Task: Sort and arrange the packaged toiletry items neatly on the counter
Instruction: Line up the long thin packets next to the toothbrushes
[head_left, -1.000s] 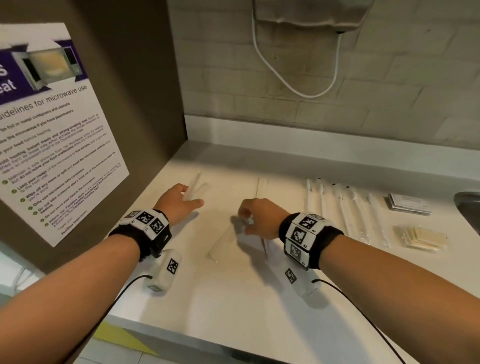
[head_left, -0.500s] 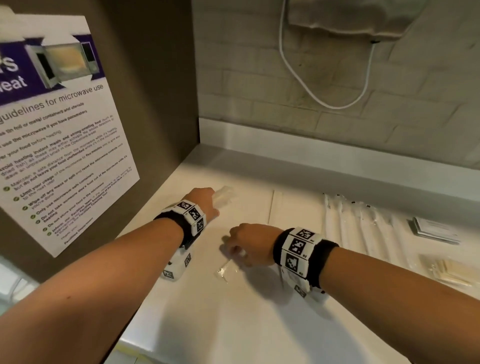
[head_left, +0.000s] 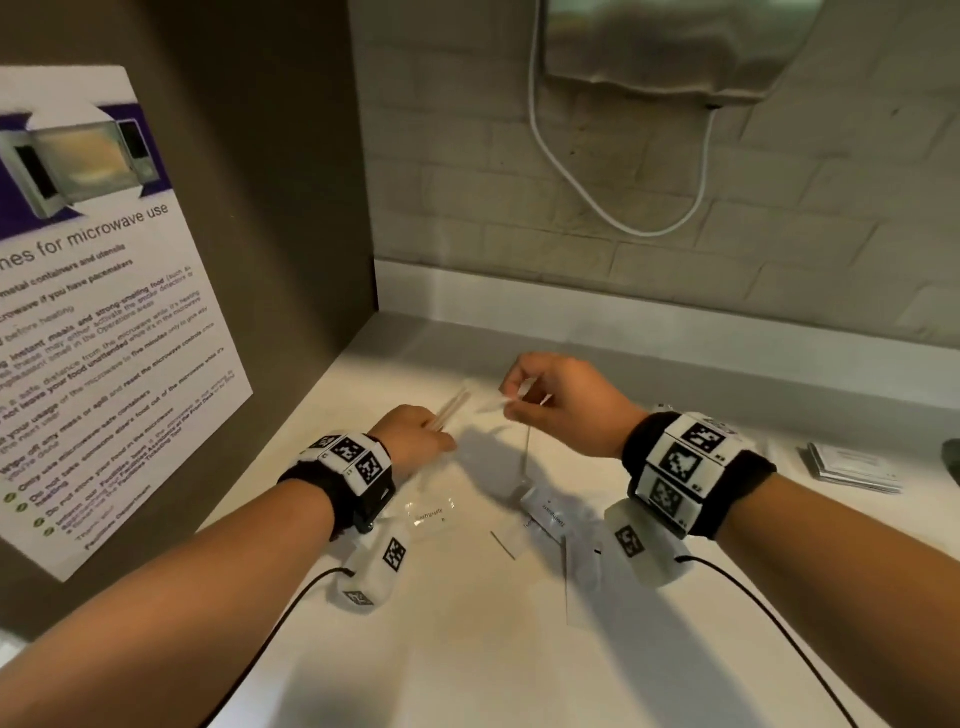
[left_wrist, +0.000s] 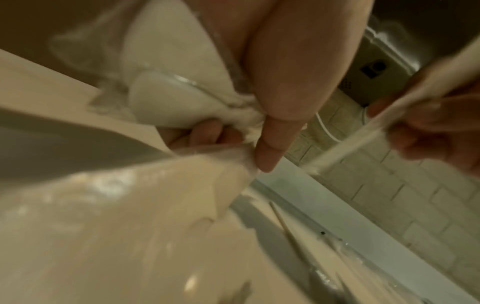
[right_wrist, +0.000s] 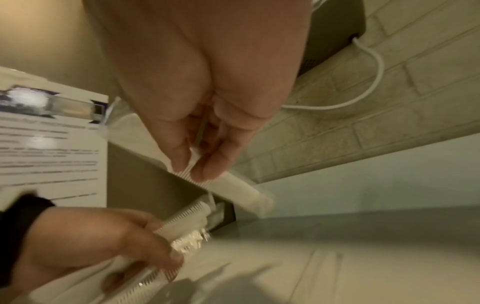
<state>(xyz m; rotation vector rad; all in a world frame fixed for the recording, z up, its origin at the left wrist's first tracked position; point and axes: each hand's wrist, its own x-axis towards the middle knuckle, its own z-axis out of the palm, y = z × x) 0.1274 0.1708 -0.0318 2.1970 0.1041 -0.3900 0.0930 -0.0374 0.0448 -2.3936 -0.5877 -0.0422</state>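
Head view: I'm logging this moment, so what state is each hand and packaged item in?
left hand: grips a wrapped comb
right hand: pinches another wrapped comb, lifted off the counter
toothpaste packets: lying flat
card stack: lying flat

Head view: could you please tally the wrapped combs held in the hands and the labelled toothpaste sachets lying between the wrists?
Wrapped combs: 2, one in the left hand, one in the right hand
Toothpaste sachets: 2, on the counter
Total: 4
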